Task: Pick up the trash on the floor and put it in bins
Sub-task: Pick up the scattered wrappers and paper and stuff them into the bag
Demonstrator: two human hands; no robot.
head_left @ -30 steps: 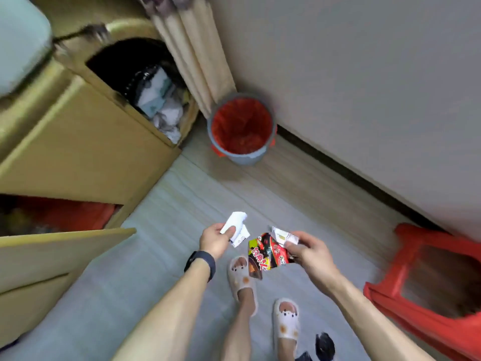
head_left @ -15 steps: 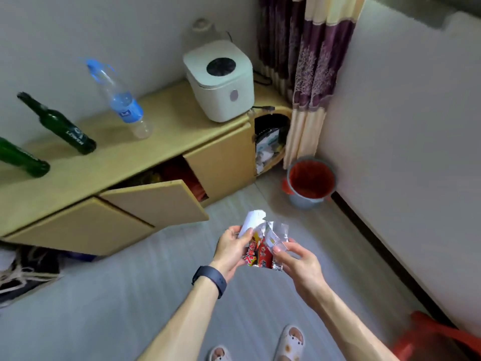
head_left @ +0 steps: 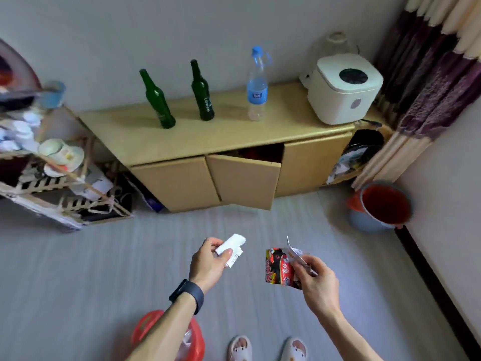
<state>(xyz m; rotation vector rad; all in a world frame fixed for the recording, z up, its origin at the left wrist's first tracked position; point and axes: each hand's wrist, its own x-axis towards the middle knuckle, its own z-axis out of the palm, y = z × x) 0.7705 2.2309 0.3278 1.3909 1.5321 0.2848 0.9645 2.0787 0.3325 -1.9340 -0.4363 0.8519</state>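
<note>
Two items of trash are in hand and off the floor [head_left: 104, 282]. Our left hand [head_left: 208, 261] pinches a folded white paper [head_left: 231, 246] between thumb and fingers. Our right hand [head_left: 318, 281] grips a red snack wrapper [head_left: 278, 269], with a pale torn wrapper piece [head_left: 294, 252] behind it.

Half a second ago the hands met and the paper touched the wrapper. Now they are apart, each carrying its own trash. We judge that the trash is being sorted for separate bins.

The view has also swung left. The grey bin with red liner [head_left: 364, 222], previously ahead of us, now stands at the far right corner of the floor, beside the curtain [head_left: 385, 157] and well apart from both hands. A red-bagged container [head_left: 199, 347] has come into view at the near edge of the floor, under our left forearm.

Nothing is deposited yet. The likely next step, in our judgement, is to release the paper over the nearer red container, then carry the wrappers to the grey bin.
</note>
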